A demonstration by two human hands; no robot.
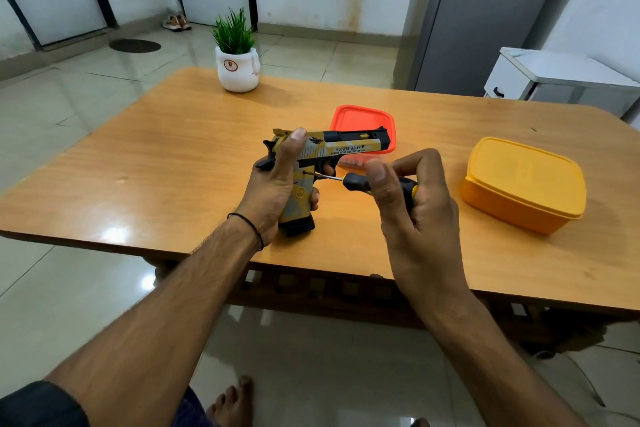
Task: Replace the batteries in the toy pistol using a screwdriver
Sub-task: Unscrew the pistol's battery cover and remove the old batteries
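A yellow, grey and black toy pistol (pixel 341 146) is held above the wooden table (pixel 166 163), barrel pointing right. My left hand (pixel 275 184) grips its handle, thumb up along the slide. My right hand (pixel 412 198) holds a black and yellow screwdriver (pixel 356 181) by its handle. The thin metal shaft points left, its tip against a screw spot on the pistol's grip, just behind the trigger.
An orange-red lidded box (pixel 360 118) sits behind the pistol, small items dimly visible through its wall. A yellow lidded container (pixel 523 184) stands at the right. A potted plant in a white pot (pixel 237 62) stands at the table's far edge.
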